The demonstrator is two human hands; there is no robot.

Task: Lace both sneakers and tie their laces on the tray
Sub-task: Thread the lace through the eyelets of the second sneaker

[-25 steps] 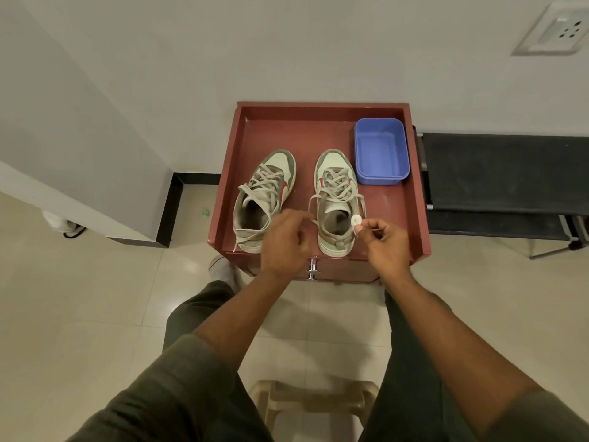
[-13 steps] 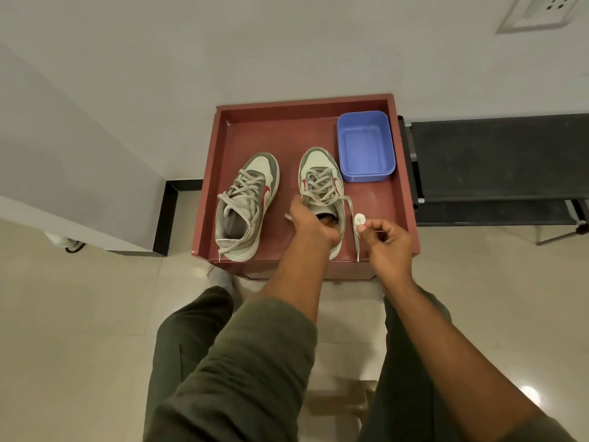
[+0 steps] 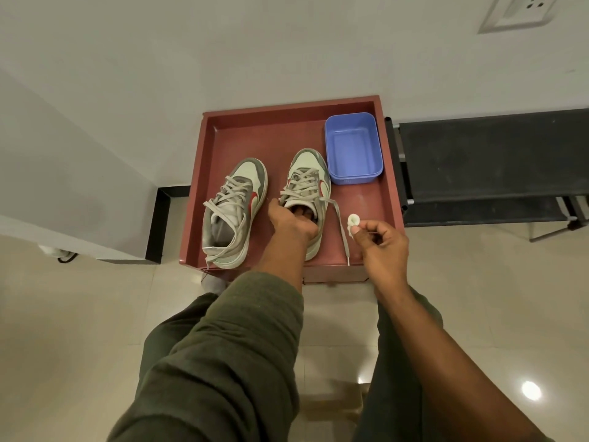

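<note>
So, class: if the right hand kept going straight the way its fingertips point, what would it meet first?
The right hand points up-left, pinching a small white object. Probably the loose lace comes first, then the right sneaker; depth is unclear.

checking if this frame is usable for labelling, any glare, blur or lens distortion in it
Head view: sharp overall, with the sneakers' laces crisp. Wide-angle bending shows in the tray edges and the wall lines. One bright lamp reflection glares on the floor tiles at lower right. The light is soft and even; the left hand throws only a faint shadow.
</note>
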